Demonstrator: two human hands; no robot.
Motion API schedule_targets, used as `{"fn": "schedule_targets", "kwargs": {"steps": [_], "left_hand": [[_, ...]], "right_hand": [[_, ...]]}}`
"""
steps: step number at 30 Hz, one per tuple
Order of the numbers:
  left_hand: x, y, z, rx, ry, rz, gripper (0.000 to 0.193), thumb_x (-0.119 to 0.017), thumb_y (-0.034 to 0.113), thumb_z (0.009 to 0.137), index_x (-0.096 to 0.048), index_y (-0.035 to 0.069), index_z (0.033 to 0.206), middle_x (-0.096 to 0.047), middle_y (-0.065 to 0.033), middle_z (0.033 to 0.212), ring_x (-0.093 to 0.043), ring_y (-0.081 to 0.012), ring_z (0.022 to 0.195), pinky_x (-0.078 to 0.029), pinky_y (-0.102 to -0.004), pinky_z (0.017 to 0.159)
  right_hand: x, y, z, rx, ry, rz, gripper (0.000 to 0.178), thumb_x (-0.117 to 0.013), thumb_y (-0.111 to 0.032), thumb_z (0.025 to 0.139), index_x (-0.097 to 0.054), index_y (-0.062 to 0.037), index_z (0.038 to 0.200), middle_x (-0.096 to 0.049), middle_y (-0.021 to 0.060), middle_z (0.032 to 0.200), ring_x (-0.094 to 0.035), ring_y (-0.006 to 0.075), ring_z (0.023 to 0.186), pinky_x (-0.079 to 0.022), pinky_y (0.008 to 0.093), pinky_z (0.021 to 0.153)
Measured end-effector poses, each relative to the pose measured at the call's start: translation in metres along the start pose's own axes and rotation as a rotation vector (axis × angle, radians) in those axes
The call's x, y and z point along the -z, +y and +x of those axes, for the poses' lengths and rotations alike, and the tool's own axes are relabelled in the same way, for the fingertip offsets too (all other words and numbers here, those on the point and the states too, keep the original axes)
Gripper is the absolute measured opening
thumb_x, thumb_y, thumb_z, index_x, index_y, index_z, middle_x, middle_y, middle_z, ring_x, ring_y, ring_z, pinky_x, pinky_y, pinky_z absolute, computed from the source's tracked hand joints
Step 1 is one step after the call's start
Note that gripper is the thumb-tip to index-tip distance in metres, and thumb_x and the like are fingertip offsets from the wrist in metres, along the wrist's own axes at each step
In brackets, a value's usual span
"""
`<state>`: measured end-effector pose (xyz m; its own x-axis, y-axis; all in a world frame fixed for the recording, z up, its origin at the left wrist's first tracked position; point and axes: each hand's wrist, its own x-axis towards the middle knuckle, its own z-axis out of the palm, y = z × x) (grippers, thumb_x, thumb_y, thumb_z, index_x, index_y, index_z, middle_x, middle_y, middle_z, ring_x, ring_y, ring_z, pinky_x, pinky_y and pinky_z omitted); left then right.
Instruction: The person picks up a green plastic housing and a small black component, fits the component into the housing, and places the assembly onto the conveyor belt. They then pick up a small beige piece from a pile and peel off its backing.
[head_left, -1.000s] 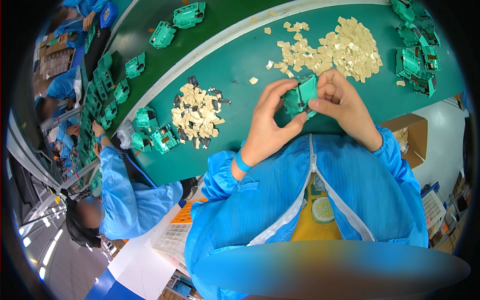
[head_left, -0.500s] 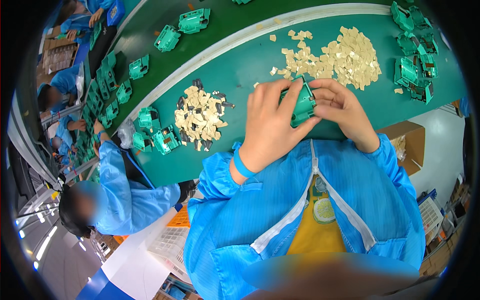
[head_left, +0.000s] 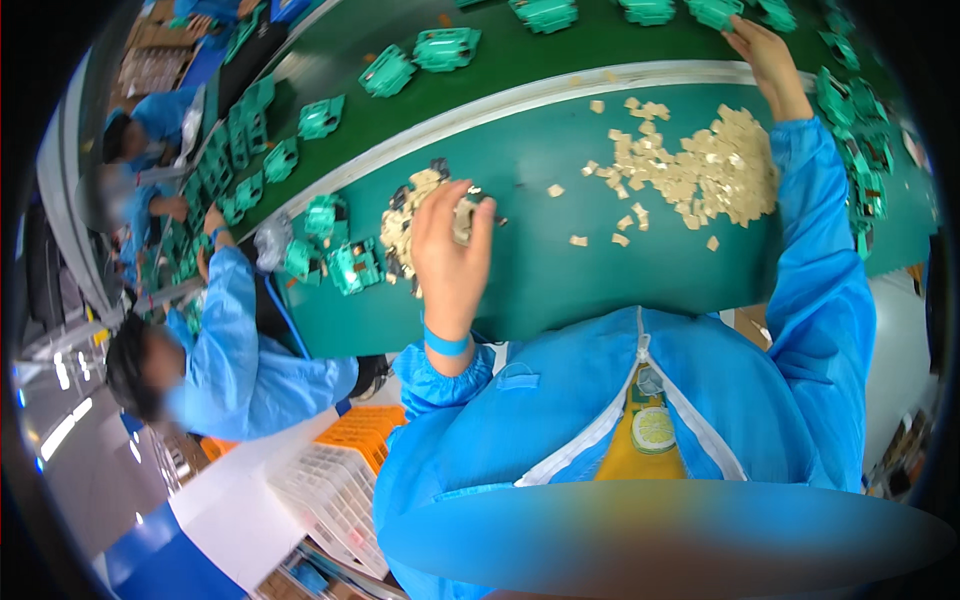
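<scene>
My left hand (head_left: 449,255) is over a pile of cream square pieces (head_left: 396,222) mixed with small black parts. Its thumb and fingers are apart, with part of the pile showing between them; a small dark piece (head_left: 475,190) lies by the fingertips, and I cannot tell whether they touch it. Far off to the right, my right hand (head_left: 768,62) reaches across the white rail, its fingertips closed on the near edge of a green plastic housing (head_left: 714,12) on the dark green belt.
A larger heap of cream squares (head_left: 725,165) spreads right of centre. Green housings (head_left: 355,267) stand left of the small pile; more housings (head_left: 862,195) are stacked at right. A white rail (head_left: 520,100) borders the belt. At left a co-worker in blue (head_left: 255,370) reaches toward housings.
Both hands held a green housing before my chest. They have parted: the left went to the mixed pile, the right out to a housing on the belt. The view has shifted.
</scene>
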<state>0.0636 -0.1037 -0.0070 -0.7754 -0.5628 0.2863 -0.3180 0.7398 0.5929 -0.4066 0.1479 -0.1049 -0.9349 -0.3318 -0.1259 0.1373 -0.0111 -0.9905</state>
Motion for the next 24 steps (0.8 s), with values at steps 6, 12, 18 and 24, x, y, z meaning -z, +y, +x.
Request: {"fn": "schedule_targets", "kwargs": {"steps": [6, 12, 18, 24], "left_hand": [[0.023, -0.033, -0.029, 0.176, -0.055, 0.082, 0.012, -0.071, 0.013, 0.091, -0.075, 0.003, 0.097, -0.070, -0.0152, 0.093, -0.068, -0.0345, 0.086, -0.054, -0.0432, 0.076], [-0.013, -0.020, -0.034, 0.136, -0.121, 0.216, 0.023, -0.079, 0.014, 0.085, -0.071, 0.001, 0.102, -0.065, -0.0151, 0.093, -0.066, -0.0330, 0.085, -0.053, -0.0415, 0.076], [-0.038, -0.018, -0.055, 0.032, -0.020, 0.216, 0.032, -0.080, 0.010, 0.084, -0.068, 0.001, 0.112, -0.061, -0.0148, 0.106, -0.059, -0.0342, 0.097, -0.049, -0.0426, 0.084], [-0.031, -0.029, -0.043, 0.023, -0.032, 0.091, 0.025, -0.080, 0.009, 0.082, -0.071, 0.004, 0.106, -0.062, -0.0122, 0.102, -0.059, -0.0327, 0.095, -0.047, -0.0429, 0.086]], "right_hand": [[-0.013, -0.014, 0.033, 0.528, 0.420, -0.913, 0.074, -0.074, -0.049, 0.093, -0.058, 0.0051, 0.140, -0.067, 0.0160, 0.125, -0.065, 0.0231, 0.112, -0.049, 0.0338, 0.096], [-0.108, -0.057, -0.145, 0.553, -0.025, -0.403, 0.032, -0.072, -0.027, 0.097, -0.069, -0.0033, 0.118, -0.065, 0.0122, 0.128, -0.062, 0.0211, 0.114, -0.050, 0.0330, 0.092], [-0.136, -0.034, -0.257, 0.364, -0.368, -0.420, 0.012, -0.067, -0.009, 0.097, -0.067, -0.0019, 0.106, -0.066, 0.0118, 0.123, -0.064, 0.0218, 0.106, -0.053, 0.0310, 0.085], [-0.158, -0.026, -0.295, 0.197, -0.589, -0.380, 0.008, -0.066, -0.005, 0.096, -0.066, 0.0011, 0.101, -0.066, 0.0133, 0.116, -0.067, 0.0226, 0.096, -0.054, 0.0305, 0.080]]}}
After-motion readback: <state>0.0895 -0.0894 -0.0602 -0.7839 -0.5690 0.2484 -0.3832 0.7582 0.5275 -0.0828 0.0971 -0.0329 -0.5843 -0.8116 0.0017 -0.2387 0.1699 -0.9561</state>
